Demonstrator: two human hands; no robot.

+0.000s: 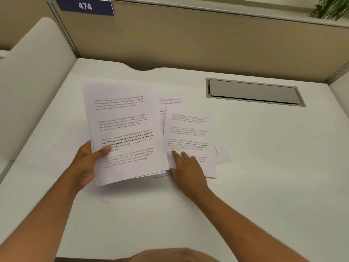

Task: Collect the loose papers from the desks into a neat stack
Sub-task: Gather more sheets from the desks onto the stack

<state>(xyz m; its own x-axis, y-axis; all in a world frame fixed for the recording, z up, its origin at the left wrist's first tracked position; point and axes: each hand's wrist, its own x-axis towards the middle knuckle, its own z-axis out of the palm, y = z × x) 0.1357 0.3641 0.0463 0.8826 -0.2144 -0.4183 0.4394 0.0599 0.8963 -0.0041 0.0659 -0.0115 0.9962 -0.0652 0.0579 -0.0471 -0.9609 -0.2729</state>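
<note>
While seen from above through a head-worn camera: white counter (245,167) inside an office cubicle, tan partition walls (188,38) at the back and side. Blue number plate (85,6) reading 474, fixed to the partition's top left. Grey cable hatch (253,91), lid closed, sunk into the counter at the back right. Green plant leaves (332,8) just over the partition, far right corner.

Left of the hatch and nearer the viewer, a held stack of papers (122,129), printed with short paragraphs of text, some lines bold. Left hand (88,163) clamped on the stack's left edge, thumb (104,150) pressed across the top sheet, remaining fingers hidden under the pile. Stack lifted slightly off the counter and tilted, several sheet edges fanned at its bottom.

Just right of the stack, still left of the hatch, loose papers (190,137) lying flat on the counter, the same printed text on top, more sheets peeking out crookedly underneath and behind. Right hand (187,167) resting palm-down on the lower left part of these sheets, fingers spread apart and flat, nothing pinched. Left edge of the loose pile tucked partly under the held stack.

Both bare forearms reaching in from the bottom of the view.
</note>
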